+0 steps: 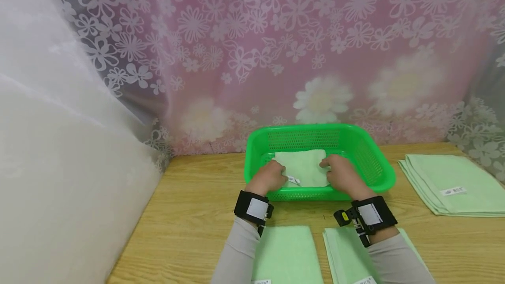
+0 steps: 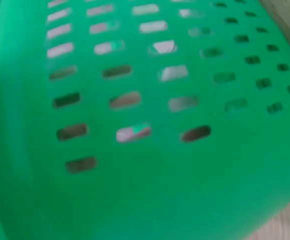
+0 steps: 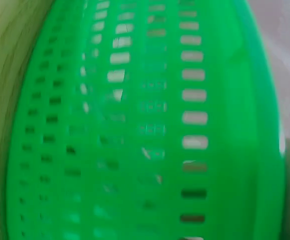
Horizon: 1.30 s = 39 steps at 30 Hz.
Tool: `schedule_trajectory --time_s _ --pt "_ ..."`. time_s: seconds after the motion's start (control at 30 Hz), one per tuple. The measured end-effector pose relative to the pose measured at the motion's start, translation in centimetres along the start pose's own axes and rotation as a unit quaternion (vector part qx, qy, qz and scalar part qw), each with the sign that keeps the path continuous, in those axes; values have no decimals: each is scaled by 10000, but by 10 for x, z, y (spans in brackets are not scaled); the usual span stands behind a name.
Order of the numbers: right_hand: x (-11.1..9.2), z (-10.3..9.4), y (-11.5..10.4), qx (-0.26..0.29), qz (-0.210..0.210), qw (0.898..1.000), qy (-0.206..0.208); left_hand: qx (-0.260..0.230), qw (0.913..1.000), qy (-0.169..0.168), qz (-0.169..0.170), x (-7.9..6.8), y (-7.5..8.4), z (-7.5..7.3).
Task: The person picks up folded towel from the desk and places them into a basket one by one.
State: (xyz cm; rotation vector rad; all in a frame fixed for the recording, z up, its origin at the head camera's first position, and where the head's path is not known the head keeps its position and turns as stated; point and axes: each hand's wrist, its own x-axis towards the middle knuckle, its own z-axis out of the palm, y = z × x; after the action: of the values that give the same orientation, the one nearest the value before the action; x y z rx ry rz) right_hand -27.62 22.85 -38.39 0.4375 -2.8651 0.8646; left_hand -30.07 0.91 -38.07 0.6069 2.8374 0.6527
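A folded pale green towel (image 1: 301, 168) with a small white label lies inside the green plastic basket (image 1: 384, 183). My left hand (image 1: 269, 176) reaches over the front rim and grips the towel's left edge, near the label. On the opposite side my right hand (image 1: 341, 173) pinches the right edge, its fingers pointing inward. Some fingertips are hidden against the cloth. Both wrist views show only the basket's slotted wall, in the left wrist view (image 2: 149, 185) and the right wrist view (image 3: 224, 125); neither hand's fingers appear there.
Two folded green towels, one at front left (image 1: 289, 253) and one at front right (image 1: 345, 253), lie beneath my forearms on the wooden table (image 1: 189, 205). Another folded towel (image 1: 465, 183) lies right of the basket. A flowered curtain (image 1: 252, 78) hangs behind.
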Motion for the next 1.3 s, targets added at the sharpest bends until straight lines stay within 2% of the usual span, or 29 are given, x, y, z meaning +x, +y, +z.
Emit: schedule_trajectory --time_s 0.13,0.23,0.53,0.7,0.87,1.07,1.3 --pt "-3 -6 2 59 566 9982 -211 -198 9994 -197 -217 0 1 -2" --pt "-3 -8 2 20 671 9973 -285 -289 9989 -246 -277 -1 1 -2" --pt "-4 -5 7 -178 651 9976 -137 -148 9990 -275 -326 -1 1 -2" --pt "-5 -7 4 -276 844 9959 -182 -27 9994 -198 -272 -3 2 -2" --pt "-4 -8 1 -444 783 9943 -566 51 9995 -228 -206 -4 4 -3" --pt "-6 -9 0 -465 789 9882 -1228 -160 9982 -521 -261 -5 5 -3" --pt "-4 -10 -2 -450 698 9877 -1327 -221 9980 -554 -229 -5 4 -4"
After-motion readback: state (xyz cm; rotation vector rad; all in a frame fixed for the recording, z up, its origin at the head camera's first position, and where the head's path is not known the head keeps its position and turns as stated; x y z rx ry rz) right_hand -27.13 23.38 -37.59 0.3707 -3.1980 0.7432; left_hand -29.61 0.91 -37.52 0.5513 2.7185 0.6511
